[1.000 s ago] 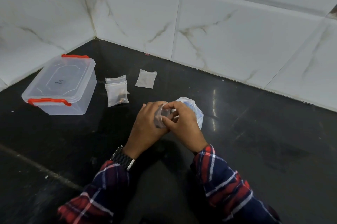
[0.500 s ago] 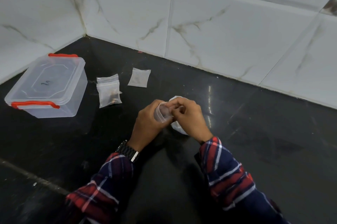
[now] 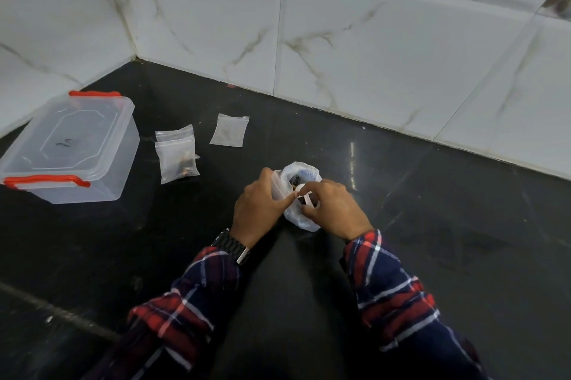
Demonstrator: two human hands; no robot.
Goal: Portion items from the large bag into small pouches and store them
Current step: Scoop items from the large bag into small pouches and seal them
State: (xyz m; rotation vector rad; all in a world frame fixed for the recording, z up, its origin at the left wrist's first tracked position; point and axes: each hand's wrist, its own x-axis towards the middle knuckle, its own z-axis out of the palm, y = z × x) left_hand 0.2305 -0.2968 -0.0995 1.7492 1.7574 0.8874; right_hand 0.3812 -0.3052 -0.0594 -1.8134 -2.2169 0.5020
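The large clear plastic bag point(image 3: 304, 174) sits on the black counter point(image 3: 432, 225) between my hands, its mouth open with dark items inside. My left hand point(image 3: 258, 205) grips a small clear pouch point(image 3: 279, 186) against the bag's left side. My right hand point(image 3: 332, 209) pinches something small and white at the bag's mouth; what it is cannot be told. Two small pouches point(image 3: 177, 154) with brown bits lie stacked to the left. A flat pouch point(image 3: 230, 131) lies behind them.
A clear lidded plastic box with red clips point(image 3: 71, 148) stands at the left by the corner. White marble-look tiled walls point(image 3: 370, 39) close off the counter at the back and left.
My hands have lowered and parted a little over the large bag, whose open mouth now shows. The pouch has shifted to the bag's left side. The camera view has moved.
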